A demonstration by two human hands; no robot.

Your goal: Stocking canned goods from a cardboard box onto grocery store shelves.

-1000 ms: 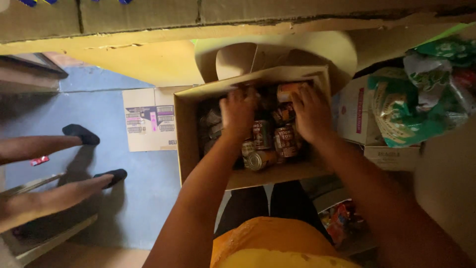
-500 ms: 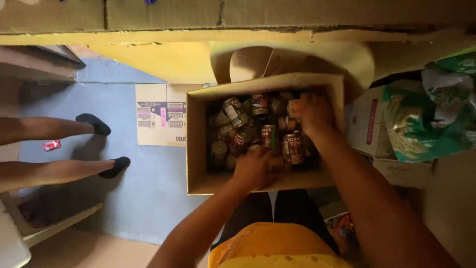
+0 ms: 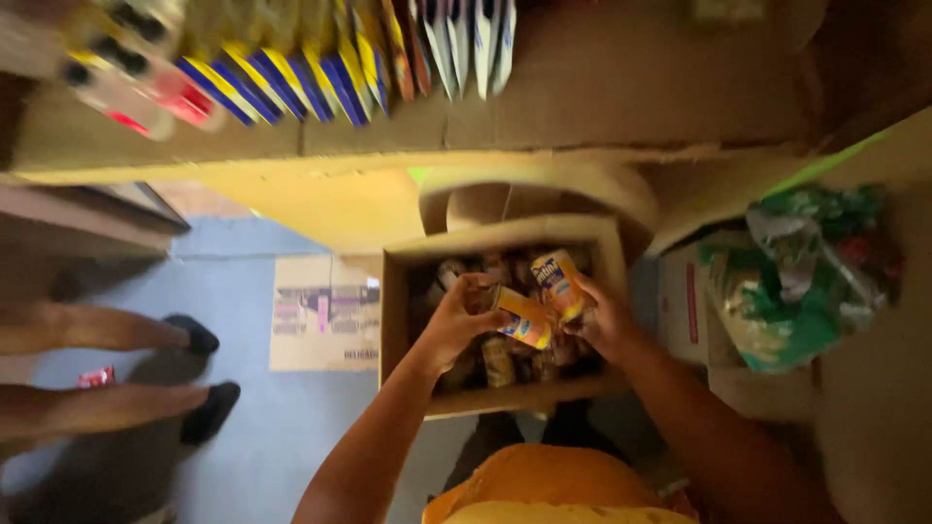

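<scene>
Two hands lift cans above the box [image 3: 408,291]: left hand [image 3: 454,325] grips one orange can [image 3: 524,317], right hand [image 3: 604,325] clasps another can [image 3: 560,283] beside it.

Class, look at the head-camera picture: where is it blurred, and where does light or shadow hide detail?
Head view: the hanging packets at the top are smeared by motion blur; the cardboard box interior is dim, so the tins around the left hand and right hand lose detail; the two yellow tins catch more light; the right edge falls into deep shadow.
</scene>
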